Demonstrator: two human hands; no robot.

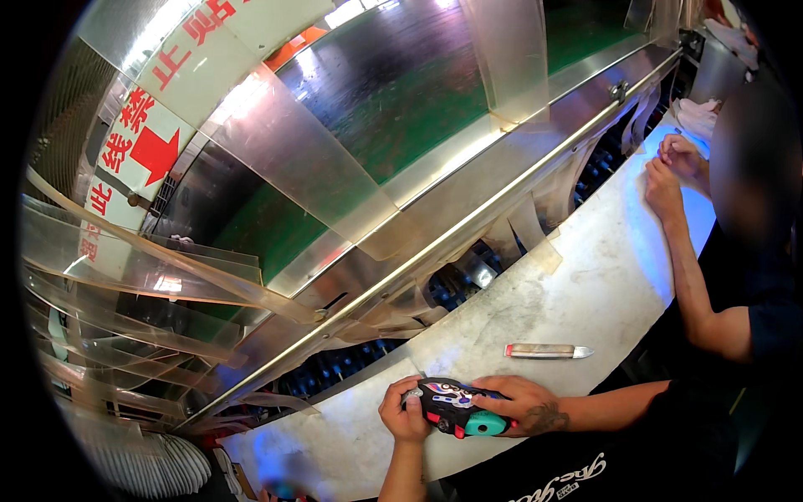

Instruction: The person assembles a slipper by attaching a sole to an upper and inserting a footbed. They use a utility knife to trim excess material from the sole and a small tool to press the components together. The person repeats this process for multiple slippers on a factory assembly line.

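My left hand is closed round one end of a black toy car. The toy has white and purple markings on top, red parts along its side and a teal wheel-like disc. At its other end, my right hand lies with its fingers over the top, gripping it too. The toy is held just above the near edge of the pale worktop. Beyond my right hand a craft knife with a worn handle and pointed tip lies on the worktop.
A metal rail runs along the worktop's far side, with clear plastic strips hanging over it. Dark rollers show in the gap below. At the right a co-worker's hands are over the worktop under blue light. A ribbed white hose is lower left.
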